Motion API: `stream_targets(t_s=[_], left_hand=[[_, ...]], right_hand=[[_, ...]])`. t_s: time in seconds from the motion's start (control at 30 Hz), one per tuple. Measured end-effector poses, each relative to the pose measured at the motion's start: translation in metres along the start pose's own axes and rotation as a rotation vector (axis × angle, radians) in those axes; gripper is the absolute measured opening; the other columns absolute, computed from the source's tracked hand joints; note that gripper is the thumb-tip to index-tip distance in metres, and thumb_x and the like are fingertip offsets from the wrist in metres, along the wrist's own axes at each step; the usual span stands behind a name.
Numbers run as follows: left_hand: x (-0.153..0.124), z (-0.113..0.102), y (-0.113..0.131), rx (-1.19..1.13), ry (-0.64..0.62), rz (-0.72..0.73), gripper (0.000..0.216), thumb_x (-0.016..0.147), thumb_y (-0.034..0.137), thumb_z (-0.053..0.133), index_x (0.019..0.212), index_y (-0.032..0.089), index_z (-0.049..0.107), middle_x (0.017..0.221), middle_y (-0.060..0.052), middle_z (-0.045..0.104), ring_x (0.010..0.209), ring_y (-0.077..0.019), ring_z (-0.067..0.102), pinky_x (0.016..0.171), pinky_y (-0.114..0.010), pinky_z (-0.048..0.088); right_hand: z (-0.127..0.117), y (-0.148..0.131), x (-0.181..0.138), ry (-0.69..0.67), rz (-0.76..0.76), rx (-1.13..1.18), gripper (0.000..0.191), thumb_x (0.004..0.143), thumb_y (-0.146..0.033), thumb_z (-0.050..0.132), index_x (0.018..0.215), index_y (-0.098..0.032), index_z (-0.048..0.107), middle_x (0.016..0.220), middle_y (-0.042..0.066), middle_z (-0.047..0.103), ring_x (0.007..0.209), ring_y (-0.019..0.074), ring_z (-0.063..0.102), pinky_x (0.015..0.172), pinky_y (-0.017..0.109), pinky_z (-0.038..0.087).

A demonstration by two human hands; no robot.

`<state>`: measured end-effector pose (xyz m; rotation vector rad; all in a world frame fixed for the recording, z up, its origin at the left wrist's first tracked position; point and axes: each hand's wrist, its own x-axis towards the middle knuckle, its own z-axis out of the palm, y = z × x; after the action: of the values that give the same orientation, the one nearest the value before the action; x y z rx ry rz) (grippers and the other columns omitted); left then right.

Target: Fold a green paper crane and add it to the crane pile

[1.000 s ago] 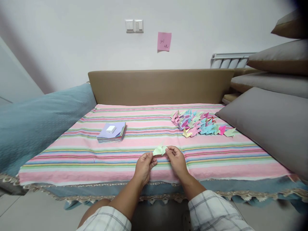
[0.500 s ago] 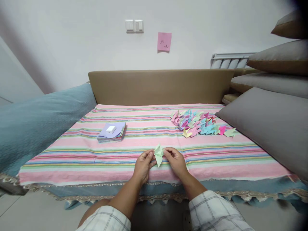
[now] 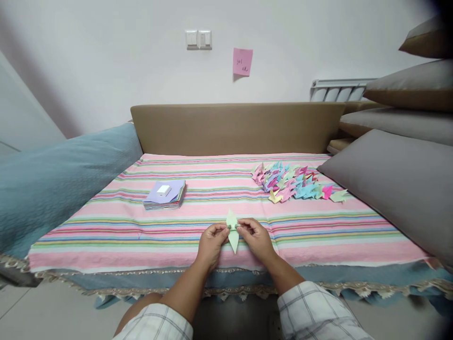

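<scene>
A pale green origami crane (image 3: 232, 239) is held between my two hands, above the front part of the striped cloth (image 3: 116, 226). My left hand (image 3: 212, 241) pinches it from the left near its middle. From the right, my right hand (image 3: 257, 238) pinches the same spot between thumb and fingers. One pointed end reaches away from me and the other points toward me. Beyond my right hand lies a pile of folded paper cranes (image 3: 293, 183) in pink, blue, green, purple and yellow.
Left of my hands sits a stack of coloured paper squares (image 3: 164, 200) with a small white block (image 3: 163, 190) on top. Grey cushions (image 3: 396, 174) are piled at the right. A blue covered armrest (image 3: 71, 165) borders the left, and a brown backrest (image 3: 233, 130) the back.
The green paper has spread longer, its two pointed ends now stretching away from and toward me. My fingertips have come closer together at its middle.
</scene>
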<state>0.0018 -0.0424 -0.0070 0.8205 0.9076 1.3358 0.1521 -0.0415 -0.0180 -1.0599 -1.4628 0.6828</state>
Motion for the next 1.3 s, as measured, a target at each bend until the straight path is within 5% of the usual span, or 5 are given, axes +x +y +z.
stream_targets(t_s=[0.27, 0.93, 1.3], left_hand=[[-0.0010, -0.0002, 0.0022, 0.034, -0.027, 0.017, 0.030, 0.051, 0.031, 0.082, 0.069, 0.013, 0.066, 0.090, -0.004, 0.067, 0.075, -0.0127, 0.061, 0.066, -0.023, 0.050], [0.0003, -0.0023, 0.0001, 0.071, -0.034, 0.017, 0.031, 0.052, 0.033, 0.081, 0.071, 0.014, 0.065, 0.084, -0.004, 0.069, 0.070, -0.0120, 0.061, 0.065, -0.023, 0.049], [0.0028, -0.0074, 0.0010, 0.351, 0.014, 0.299, 0.022, 0.054, 0.028, 0.080, 0.073, 0.019, 0.073, 0.096, -0.008, 0.065, 0.097, -0.0213, 0.058, 0.091, -0.033, 0.043]], right_hand=[[-0.0004, 0.0023, 0.0000, -0.110, -0.042, -0.040, 0.025, 0.075, -0.029, 0.063, 0.099, -0.022, 0.065, 0.094, 0.004, 0.059, 0.078, 0.0142, 0.058, 0.071, 0.028, 0.050], [-0.0018, 0.0018, 0.0017, -0.101, -0.051, -0.037, 0.017, 0.079, -0.031, 0.059, 0.091, -0.022, 0.067, 0.089, 0.005, 0.061, 0.077, 0.0164, 0.058, 0.071, 0.030, 0.049], [0.0002, 0.0066, 0.0012, -0.111, -0.096, -0.080, 0.015, 0.080, -0.030, 0.059, 0.089, -0.024, 0.068, 0.088, 0.005, 0.062, 0.082, 0.0188, 0.058, 0.074, 0.033, 0.049]])
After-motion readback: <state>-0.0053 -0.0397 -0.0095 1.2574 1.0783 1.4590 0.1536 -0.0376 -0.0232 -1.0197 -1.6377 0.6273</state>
